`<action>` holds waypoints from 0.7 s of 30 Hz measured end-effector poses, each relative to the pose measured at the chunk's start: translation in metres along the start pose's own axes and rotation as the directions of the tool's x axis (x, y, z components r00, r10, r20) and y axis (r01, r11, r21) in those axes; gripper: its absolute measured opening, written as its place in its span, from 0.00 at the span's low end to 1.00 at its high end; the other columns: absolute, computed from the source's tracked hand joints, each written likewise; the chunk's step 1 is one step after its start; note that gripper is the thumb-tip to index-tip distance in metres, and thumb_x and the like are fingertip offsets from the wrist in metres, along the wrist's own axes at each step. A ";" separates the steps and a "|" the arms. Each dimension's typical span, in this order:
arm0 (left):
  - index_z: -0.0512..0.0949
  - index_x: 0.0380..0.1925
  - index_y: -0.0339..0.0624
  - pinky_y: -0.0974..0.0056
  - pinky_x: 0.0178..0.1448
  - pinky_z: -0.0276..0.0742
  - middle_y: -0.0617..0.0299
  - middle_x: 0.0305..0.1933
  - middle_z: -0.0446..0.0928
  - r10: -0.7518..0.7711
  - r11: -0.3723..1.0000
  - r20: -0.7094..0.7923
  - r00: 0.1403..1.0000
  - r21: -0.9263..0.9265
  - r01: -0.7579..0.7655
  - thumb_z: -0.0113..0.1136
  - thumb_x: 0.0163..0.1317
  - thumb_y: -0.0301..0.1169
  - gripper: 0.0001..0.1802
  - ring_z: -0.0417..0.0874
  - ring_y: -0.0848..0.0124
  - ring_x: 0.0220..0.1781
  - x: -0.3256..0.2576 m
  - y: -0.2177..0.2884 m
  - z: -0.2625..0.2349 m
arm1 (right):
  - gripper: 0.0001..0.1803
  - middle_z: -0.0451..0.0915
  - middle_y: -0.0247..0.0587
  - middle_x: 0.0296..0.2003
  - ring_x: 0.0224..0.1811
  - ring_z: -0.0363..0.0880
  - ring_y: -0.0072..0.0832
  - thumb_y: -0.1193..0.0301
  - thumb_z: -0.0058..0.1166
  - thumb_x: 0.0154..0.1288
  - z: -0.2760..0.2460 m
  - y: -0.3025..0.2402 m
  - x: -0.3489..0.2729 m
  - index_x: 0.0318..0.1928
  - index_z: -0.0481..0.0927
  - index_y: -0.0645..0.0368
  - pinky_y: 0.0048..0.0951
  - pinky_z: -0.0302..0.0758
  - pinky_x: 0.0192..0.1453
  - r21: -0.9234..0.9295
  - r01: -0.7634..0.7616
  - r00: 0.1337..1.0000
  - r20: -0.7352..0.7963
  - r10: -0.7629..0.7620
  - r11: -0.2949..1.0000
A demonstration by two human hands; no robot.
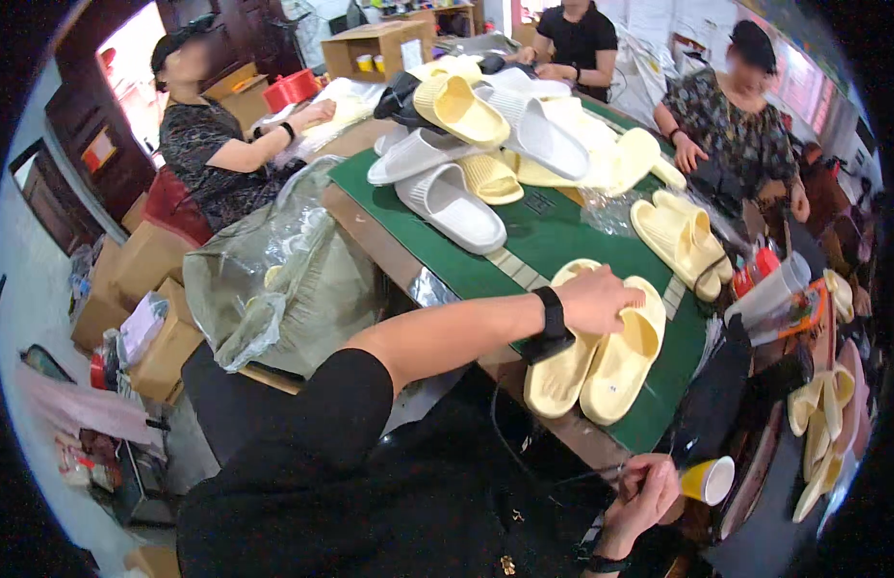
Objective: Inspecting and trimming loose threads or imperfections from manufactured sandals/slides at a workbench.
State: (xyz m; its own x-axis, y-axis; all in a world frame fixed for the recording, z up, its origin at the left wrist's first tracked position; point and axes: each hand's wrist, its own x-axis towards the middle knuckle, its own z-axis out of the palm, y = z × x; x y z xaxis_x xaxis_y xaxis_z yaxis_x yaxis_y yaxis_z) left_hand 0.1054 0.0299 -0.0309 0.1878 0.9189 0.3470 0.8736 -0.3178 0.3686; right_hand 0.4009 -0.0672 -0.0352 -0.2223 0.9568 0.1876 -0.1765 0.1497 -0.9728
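A pair of pale yellow slide slippers (621, 372) lies side by side on the green table top, heels toward me. My left hand (599, 301) reaches across from the left, its fingers closed at the strap end of the pair. Below the table's near right corner, my right hand (645, 489) is curled with the fingertips together. Anything inside that pinch is too small to make out. A thin dark cord (567, 478) runs close to this hand, and a yellow paper cup (707, 480) stands just right of it.
Grey and yellow slippers are piled on the green table (370, 207). Another yellow pair (680, 241) lies at the right edge, near a clear plastic cup (776, 294). A large grey-green sack (283, 279) stands left. Three co-workers sit around the table; cardboard boxes (163, 352) line the left.
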 end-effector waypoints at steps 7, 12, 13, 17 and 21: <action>0.75 0.45 0.44 0.45 0.43 0.76 0.46 0.25 0.79 -0.068 0.996 -0.078 0.995 0.046 0.072 0.60 0.46 0.28 0.21 0.81 0.43 0.32 0.000 -0.003 -0.006 | 0.23 0.59 0.24 0.13 0.12 0.52 0.10 0.59 0.42 0.77 0.000 0.024 0.006 0.26 0.73 0.61 0.18 0.44 0.16 0.082 -0.062 0.993 0.104 0.053 0.995; 0.78 0.49 0.48 0.46 0.40 0.72 0.49 0.25 0.78 0.159 0.898 -0.341 0.926 0.440 0.008 0.62 0.49 0.36 0.24 0.81 0.51 0.34 0.030 -0.055 -0.101 | 0.23 0.68 0.28 0.15 0.15 0.58 0.13 0.60 0.46 0.75 -0.013 0.029 0.007 0.28 0.78 0.66 0.19 0.50 0.20 -0.100 0.004 0.974 0.224 0.018 0.995; 0.78 0.50 0.49 0.49 0.41 0.72 0.51 0.28 0.80 0.064 0.777 -0.460 0.886 0.580 0.245 0.61 0.50 0.38 0.24 0.82 0.55 0.35 0.043 -0.069 -0.137 | 0.23 0.68 0.28 0.15 0.15 0.58 0.13 0.60 0.46 0.75 -0.014 0.029 0.007 0.28 0.78 0.66 0.19 0.50 0.20 -0.105 0.003 0.977 0.213 0.019 0.995; 0.74 0.57 0.46 0.40 0.57 0.66 0.44 0.46 0.79 0.152 0.553 -0.745 0.650 0.609 0.569 0.63 0.56 0.47 0.30 0.73 0.47 0.57 0.046 -0.092 -0.240 | 0.24 0.68 0.28 0.15 0.16 0.60 0.12 0.60 0.46 0.75 -0.013 0.028 0.004 0.28 0.80 0.68 0.19 0.51 0.21 -0.159 -0.088 0.950 0.283 0.130 0.983; 0.72 0.59 0.44 0.55 0.51 0.75 0.49 0.44 0.79 0.031 0.978 -0.489 0.872 0.196 0.076 0.67 0.58 0.45 0.31 0.80 0.55 0.46 0.020 -0.038 -0.194 | 0.24 0.70 0.29 0.16 0.16 0.62 0.14 0.63 0.45 0.75 0.004 0.025 0.008 0.27 0.81 0.69 0.19 0.53 0.22 -0.170 -0.107 0.939 0.308 0.156 0.980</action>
State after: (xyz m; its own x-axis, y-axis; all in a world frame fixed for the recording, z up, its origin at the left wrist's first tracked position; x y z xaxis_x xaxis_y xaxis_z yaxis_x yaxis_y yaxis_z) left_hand -0.0108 0.0153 0.1295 -0.0289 0.6770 0.7354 0.9563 -0.1954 0.2174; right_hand 0.3908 -0.0567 -0.0575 -0.5311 0.8447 0.0658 0.0142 0.0865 -0.9962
